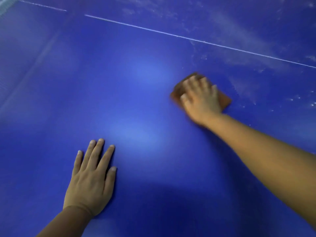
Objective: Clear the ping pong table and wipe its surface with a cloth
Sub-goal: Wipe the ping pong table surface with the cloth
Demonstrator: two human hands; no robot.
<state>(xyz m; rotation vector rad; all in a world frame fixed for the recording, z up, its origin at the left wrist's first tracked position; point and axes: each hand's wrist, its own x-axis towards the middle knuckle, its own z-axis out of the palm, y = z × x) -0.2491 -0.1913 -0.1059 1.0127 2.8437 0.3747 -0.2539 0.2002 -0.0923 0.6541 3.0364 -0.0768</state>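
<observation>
Was mid-wipe. My right hand (201,98) pressed a folded brown cloth (225,100) onto the glossy blue ping pong desk (136,74), fingers draped over it; motion blur hid any real grip. Left hand (90,177) lay flat, released, bracing. Next move, I reckoned: the dusty smears (248,59) near the white line (153,30). Desk edges cut off.

Blue ping pong table (136,82) bears a brown cloth (225,100).
</observation>
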